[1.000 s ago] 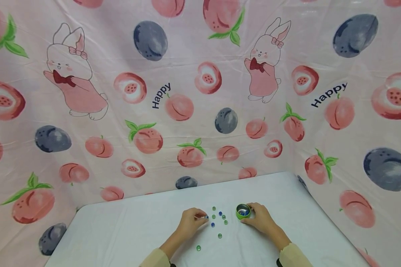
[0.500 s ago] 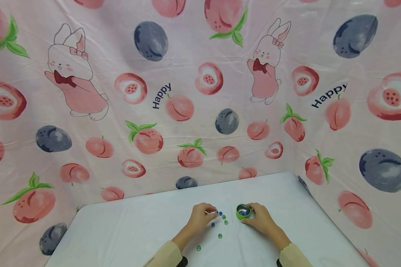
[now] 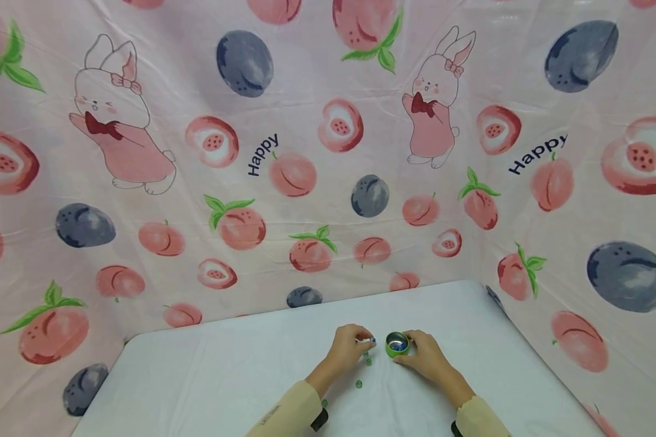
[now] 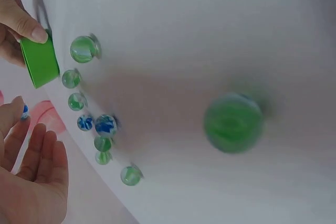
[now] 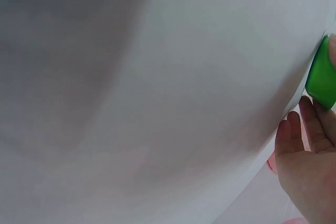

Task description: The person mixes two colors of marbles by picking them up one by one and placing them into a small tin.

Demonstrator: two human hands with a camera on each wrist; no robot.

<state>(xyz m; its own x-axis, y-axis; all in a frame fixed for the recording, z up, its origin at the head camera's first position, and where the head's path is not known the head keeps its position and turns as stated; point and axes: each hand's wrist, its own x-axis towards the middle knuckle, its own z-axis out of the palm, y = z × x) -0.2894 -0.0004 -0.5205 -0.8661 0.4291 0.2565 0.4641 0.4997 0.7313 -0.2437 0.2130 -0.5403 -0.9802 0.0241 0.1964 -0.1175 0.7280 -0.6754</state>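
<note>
Between left thumb and fingertips a small blue marble (image 4: 24,111) is pinched; this left hand (image 3: 350,347) hovers just left of the tin. My right hand (image 3: 426,355) grips the right side of a small round green tin (image 3: 392,354), silvery inside and open at the top. Several blue marbles (image 3: 398,348) lie in it. Green marbles (image 3: 368,362) are on the table below the left fingers, some partly covered by the hand in the head view. The left wrist view also shows a blue-and-white marble (image 4: 106,125) among the green ones on the cloth.
A white cloth covers the table (image 3: 208,382). Nearer the body sit a green marble (image 3: 359,384) and another green marble (image 3: 324,403) beside the left sleeve. A pink fruit-and-rabbit printed curtain (image 3: 284,200) hangs behind the table and along its sides.
The left hand has travelled rightward over the marbles, bringing its pinched blue marble close to the tin. Right hand and tin have stayed in place.
</note>
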